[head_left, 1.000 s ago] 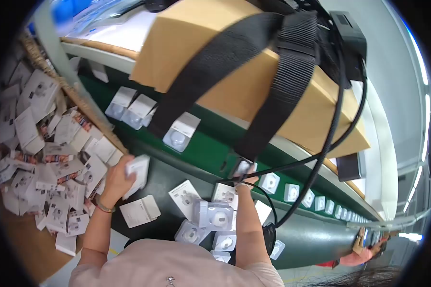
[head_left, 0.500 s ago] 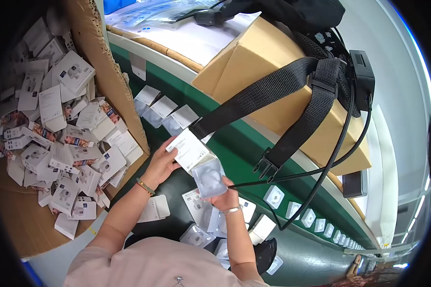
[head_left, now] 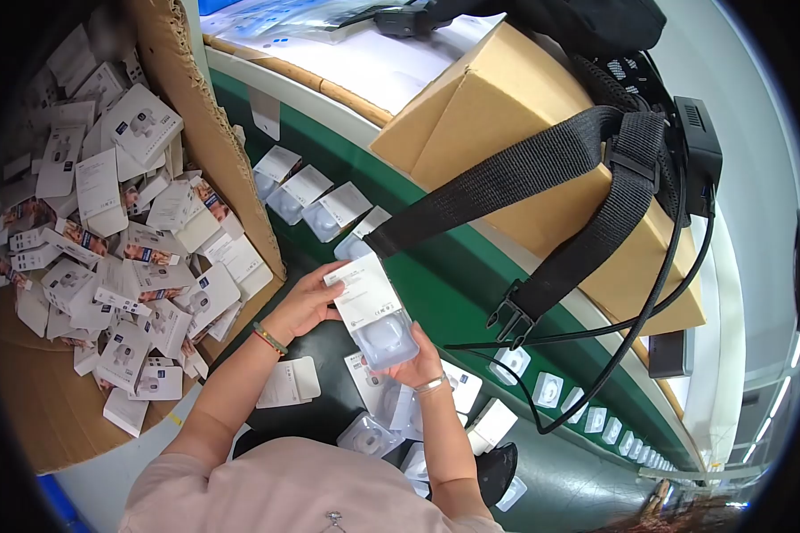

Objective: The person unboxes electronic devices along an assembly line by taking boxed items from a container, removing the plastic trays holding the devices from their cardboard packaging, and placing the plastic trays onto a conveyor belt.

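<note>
Tray (head_left: 386, 345) is plstc (glossy), carton (head_left: 364, 291) smooth cardbd.

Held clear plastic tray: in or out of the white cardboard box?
Partway in: the clear plastic tray sticks out one end of the white cardboard box.

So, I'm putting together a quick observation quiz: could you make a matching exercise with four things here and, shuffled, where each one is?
Things:
1. Left hand
2. Right hand
3. Black strap
4. Heaped small boxes

Places:
A. At the lower end of the clear tray
B. Inside the open carton
C. Gripping the printed white box
D. Draped across the tan carton

Pairs: 1-C, 2-A, 3-D, 4-B.
</note>
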{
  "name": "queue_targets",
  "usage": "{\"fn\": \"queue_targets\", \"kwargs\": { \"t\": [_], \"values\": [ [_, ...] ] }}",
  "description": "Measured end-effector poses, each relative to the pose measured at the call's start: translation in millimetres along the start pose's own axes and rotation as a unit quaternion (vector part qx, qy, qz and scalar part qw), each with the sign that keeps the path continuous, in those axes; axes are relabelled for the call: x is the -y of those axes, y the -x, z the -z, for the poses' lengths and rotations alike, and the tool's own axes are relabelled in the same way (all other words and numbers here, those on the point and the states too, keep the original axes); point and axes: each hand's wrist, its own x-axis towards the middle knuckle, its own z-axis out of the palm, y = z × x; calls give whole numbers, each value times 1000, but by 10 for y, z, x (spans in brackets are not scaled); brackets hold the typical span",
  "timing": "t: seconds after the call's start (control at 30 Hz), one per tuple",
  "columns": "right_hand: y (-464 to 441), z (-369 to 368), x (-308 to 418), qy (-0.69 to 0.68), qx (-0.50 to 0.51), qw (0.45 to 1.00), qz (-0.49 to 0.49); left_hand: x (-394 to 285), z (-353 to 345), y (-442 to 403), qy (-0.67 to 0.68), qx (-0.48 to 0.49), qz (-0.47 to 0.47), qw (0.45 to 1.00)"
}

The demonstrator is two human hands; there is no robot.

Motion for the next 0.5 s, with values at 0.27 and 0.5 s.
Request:
{"fn": "queue_targets", "kwargs": {
  "t": [0.27, 0.5],
  "values": [
    [-315, 223, 248, -62, -61, 993, 82, -111, 158, 323, -373, -123, -61, 918],
    [-999, 883, 259, -156, -206, 939, 228, 390, 294, 1507, -809, -37, 27, 586]
  ]
}}
